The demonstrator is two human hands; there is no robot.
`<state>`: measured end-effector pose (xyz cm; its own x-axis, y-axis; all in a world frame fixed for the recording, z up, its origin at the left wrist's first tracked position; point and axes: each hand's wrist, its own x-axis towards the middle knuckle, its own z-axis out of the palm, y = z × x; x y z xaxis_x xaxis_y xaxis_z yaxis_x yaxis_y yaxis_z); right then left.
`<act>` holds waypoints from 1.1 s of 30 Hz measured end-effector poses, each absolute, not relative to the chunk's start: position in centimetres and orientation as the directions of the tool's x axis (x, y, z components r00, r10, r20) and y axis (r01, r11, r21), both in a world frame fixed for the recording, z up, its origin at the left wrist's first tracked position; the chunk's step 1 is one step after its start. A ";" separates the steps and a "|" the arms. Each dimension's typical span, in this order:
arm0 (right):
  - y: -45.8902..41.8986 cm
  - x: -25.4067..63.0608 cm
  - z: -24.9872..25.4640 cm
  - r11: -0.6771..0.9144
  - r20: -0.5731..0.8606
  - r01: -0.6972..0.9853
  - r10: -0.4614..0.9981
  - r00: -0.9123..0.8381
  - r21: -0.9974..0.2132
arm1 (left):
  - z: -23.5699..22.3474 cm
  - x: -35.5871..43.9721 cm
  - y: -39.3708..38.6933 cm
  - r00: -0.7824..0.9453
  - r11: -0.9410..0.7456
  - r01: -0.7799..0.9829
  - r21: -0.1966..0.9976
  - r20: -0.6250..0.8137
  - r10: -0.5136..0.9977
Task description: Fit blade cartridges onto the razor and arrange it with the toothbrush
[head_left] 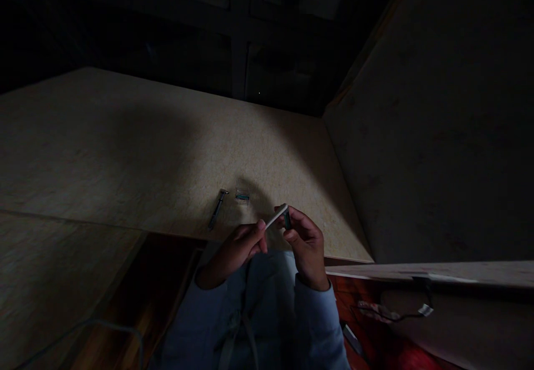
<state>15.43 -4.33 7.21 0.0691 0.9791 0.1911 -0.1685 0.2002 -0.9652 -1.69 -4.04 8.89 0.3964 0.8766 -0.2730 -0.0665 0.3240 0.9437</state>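
Note:
My left hand [244, 242] is closed on the near end of a thin white stick [275, 216], thumb on top. The stick slants up to the right, and its rounded far end meets a small dark block [287, 220]. Whether the two are joined, I cannot tell. My right hand [307, 241] curls around the dark block, thumb on the near side and fingers behind. To the left on the table lies a razor [217, 208] with a dark handle, head pointing away from me. Between the razor and my hands sits a small clear case [242, 196] with a blue-green strip inside.
The light stone-patterned table [167, 136] runs to a dark glazed frame [240, 53] at the back. A wall panel [438, 136] rises on the right. A cable [104, 324] hangs at lower left; another cord [411, 316] lies at lower right. The scene is dim.

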 end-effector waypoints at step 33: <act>-4.3 15.3 7.1 0.223 0.211 -0.257 0.975 0.073 -0.940 | 10.1 -2.4 -4.7 0.553 0.314 0.011 0.949 -0.267 0.789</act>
<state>15.34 -4.26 7.13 0.0731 0.9747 0.2111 -0.2570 0.2230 -0.9403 -2.39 -4.66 10.13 0.5525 0.7894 -0.2674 0.0106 0.3142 0.9493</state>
